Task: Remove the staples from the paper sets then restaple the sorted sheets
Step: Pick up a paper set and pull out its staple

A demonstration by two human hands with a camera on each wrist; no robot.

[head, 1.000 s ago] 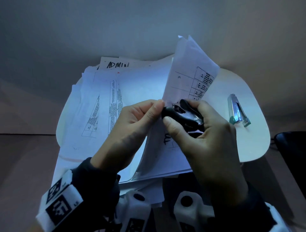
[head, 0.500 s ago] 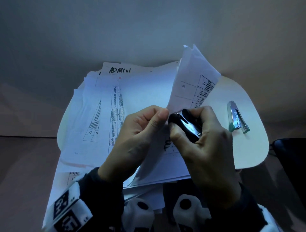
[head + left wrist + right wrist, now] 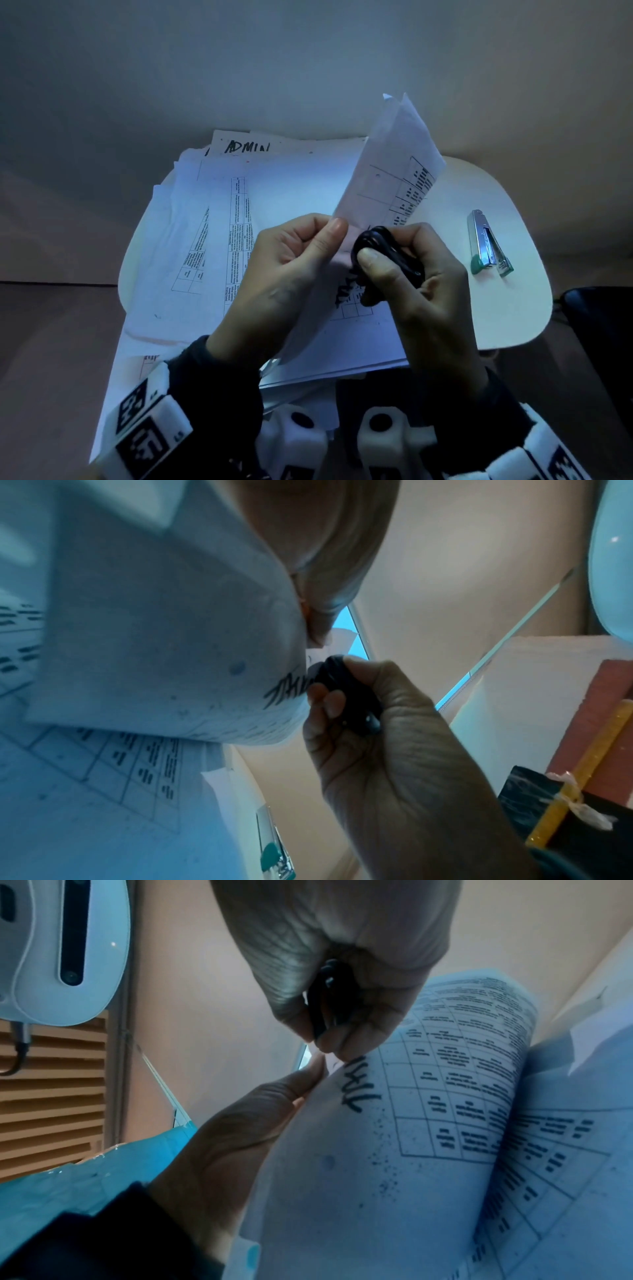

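A stapled paper set with printed tables is lifted above the table, its corner between both hands. My left hand pinches that corner with thumb and fingers. My right hand grips a black staple remover, squeezed against the same corner; the remover touches the paper beside handwritten black letters. The staple itself is hidden. A silver stapler with teal ends lies on the table to the right.
Several loose printed sheets cover the small white round-cornered table; one at the back reads "ADMIN". Some sheets hang over the near and left edges. A dark object sits beyond the table's right edge.
The remover's arms have been squeezed together at the paper corner, and my right hand has rolled so the thumb sits on top. The view shifted slightly.
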